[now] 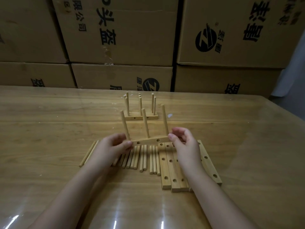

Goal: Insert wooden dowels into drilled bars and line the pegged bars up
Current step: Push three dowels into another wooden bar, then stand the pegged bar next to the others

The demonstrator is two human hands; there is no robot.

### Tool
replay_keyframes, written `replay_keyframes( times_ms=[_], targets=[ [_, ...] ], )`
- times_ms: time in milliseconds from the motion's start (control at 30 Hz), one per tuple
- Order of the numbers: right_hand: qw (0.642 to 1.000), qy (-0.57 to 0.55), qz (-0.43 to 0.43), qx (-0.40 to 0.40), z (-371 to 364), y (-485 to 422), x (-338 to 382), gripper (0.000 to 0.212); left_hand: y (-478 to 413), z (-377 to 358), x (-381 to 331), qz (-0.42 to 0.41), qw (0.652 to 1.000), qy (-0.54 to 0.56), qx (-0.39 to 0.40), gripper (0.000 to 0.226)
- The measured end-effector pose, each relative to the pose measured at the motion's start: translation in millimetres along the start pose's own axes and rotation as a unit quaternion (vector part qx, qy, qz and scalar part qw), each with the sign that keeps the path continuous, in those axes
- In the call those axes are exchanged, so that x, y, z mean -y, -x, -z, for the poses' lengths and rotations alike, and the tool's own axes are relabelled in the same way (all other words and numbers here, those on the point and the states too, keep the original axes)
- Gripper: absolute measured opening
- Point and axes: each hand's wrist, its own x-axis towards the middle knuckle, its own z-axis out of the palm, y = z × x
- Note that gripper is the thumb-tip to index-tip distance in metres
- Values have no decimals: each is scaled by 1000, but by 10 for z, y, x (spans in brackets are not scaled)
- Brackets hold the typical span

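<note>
We hold the pegged bar (148, 141) by its two ends, left hand (113, 146) pinching one tip and right hand (183, 142) the other, likely so its three dowels stand free and upright. It sits tilted, right end higher, pale wood with side holes showing. Just beneath the bar lie loose dowels (140, 158) and drilled bars (170, 167) on the table (49, 123); beyond the bar stand the finished bars (142, 116), the row it probably joins.
</note>
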Motion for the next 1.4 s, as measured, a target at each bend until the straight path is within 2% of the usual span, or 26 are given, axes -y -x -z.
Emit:
replay_keyframes(
  times_ms=[67,133,200,267,400,600,767,1100,1400],
  targets=[
    [1000,-6,-10,-5,15,-15,-20,16,-18,37,-44,-36,989,-141,-3,38],
    [1000,-19,-17,-11,29,-32,-33,15,-59,78,-126,-53,971,-230,31,28],
    [999,-32,-28,-18,21,-46,-43,14,-127,149,-205,-34,962,-253,93,21],
    [998,-37,-38,-29,24,-71,-54,12,-244,207,-260,-31,958,-255,124,15],
    [998,-15,-46,-40,2,-101,-110,9,-533,282,-230,-38,971,-221,83,9],
    [999,41,-34,-6,-49,-117,-168,10,-913,280,-9,-30,967,-252,40,7],
    [998,49,-33,19,-48,-125,-165,16,-1218,200,103,-61,933,-354,23,17],
    [998,51,-24,29,-56,-119,-162,18,-1622,21,243,-35,937,-330,-113,32],
    [998,48,-28,32,-56,-108,-145,20,-1660,-10,256,-17,927,-354,-126,32]
  ],
)
